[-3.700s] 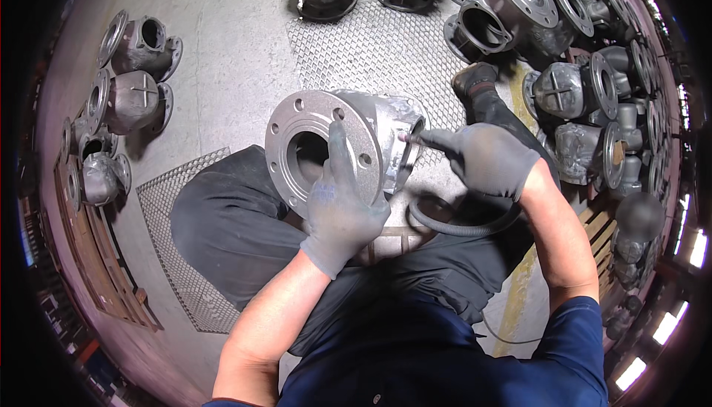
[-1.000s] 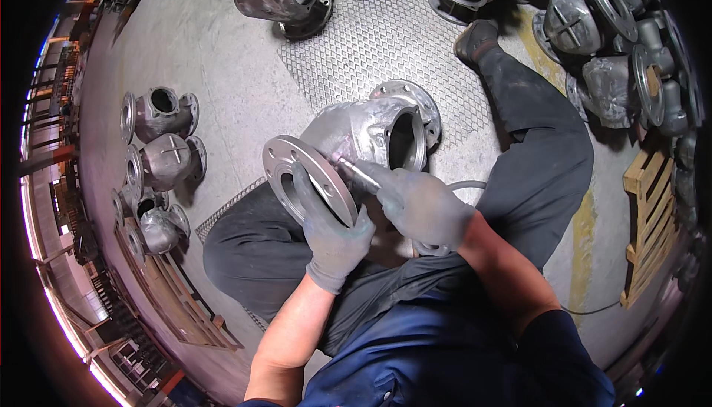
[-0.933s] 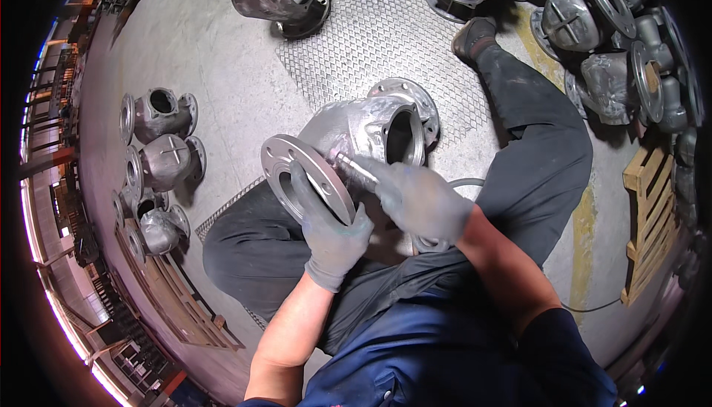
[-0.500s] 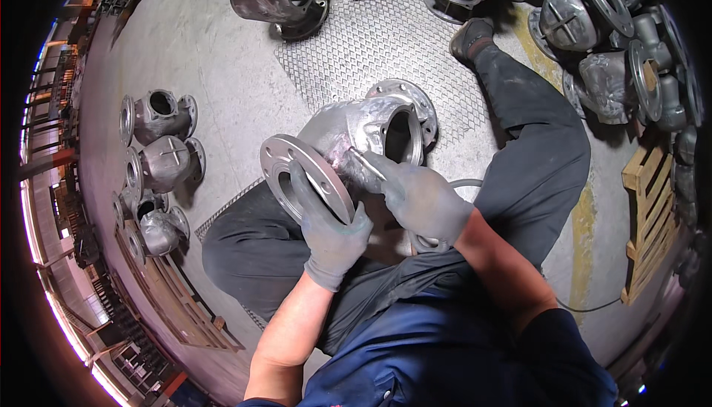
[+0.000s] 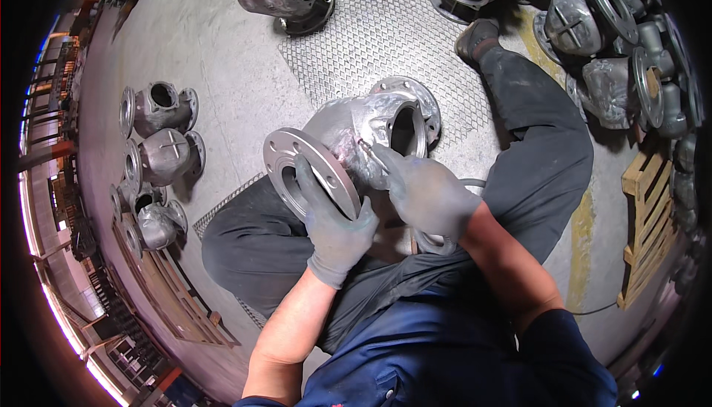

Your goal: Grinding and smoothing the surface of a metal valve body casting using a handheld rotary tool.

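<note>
A grey cast-metal valve body (image 5: pixel 334 119) with round bolt-holed flanges lies tilted between my legs. My left hand (image 5: pixel 340 235), in a grey glove, is closed on the rim of its near flange (image 5: pixel 324 161), fingers across the flange face and thumb at the outer edge. In my gloved right hand (image 5: pixel 434 193) is a thin pen-like tool (image 5: pixel 376 156), its tip against the body between near flange and side opening. Reddish smears mark the metal there. The tool's rear end is hidden by the glove.
Several similar valve bodies (image 5: pixel 163 156) stand at the left, others (image 5: pixel 612 90) at the right and far side. A textured metal plate (image 5: pixel 363 44) lies on the floor ahead. Wooden pallets (image 5: pixel 644 225) flank me. A dark hose (image 5: pixel 472 182) and a rounded grey object (image 5: pixel 432 244) lie beneath my right arm.
The tool's tip has moved slightly up and to the right along the casting, with my right hand. My left hand keeps its grip on the flange.
</note>
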{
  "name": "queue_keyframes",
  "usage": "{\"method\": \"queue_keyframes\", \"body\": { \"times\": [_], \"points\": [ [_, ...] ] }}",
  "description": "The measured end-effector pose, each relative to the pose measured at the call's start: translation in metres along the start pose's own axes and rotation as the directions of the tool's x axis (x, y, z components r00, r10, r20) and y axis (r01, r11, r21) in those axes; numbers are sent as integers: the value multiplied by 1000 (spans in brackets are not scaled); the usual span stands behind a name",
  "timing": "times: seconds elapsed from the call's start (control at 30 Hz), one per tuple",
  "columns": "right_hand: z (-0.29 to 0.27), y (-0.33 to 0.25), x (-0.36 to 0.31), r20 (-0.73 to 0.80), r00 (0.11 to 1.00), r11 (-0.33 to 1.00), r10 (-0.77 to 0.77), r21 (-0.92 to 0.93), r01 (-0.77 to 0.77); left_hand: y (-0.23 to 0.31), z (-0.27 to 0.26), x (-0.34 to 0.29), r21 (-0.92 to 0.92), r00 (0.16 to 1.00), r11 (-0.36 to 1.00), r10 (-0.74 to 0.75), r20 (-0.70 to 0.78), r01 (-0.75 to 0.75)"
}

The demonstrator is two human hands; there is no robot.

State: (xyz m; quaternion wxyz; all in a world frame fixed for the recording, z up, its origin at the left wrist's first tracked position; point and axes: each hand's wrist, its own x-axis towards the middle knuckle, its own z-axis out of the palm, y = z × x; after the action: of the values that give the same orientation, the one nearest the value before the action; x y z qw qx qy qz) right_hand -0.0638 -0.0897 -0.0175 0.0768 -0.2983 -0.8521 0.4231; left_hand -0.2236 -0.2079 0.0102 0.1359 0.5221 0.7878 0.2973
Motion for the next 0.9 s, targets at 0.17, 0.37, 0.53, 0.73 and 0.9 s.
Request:
{"method": "queue_keyframes", "body": {
  "times": [0.17,0.37,0.53,0.73,0.9],
  "points": [
    [-40,-45,22,206,956,978,209,-69,-199,-2,5,-3,95,1000,995,2,8,-3],
    [-15,-50,-12,-18,998,979,56,-196,-58,2,7,-3,-35,1000,999,-15,22,16],
    [0,-48,-25,-14,995,984,99,-148,-100,-3,-1,-4,16,997,1000,6,81,-7],
    [9,-36,-1,15,985,985,169,-27,-169,-10,-1,-6,-133,992,991,36,119,-20],
    [15,-33,-21,-110,993,998,47,-38,-52,-12,-4,-11,-107,984,994,39,172,-20]
  ]
}}
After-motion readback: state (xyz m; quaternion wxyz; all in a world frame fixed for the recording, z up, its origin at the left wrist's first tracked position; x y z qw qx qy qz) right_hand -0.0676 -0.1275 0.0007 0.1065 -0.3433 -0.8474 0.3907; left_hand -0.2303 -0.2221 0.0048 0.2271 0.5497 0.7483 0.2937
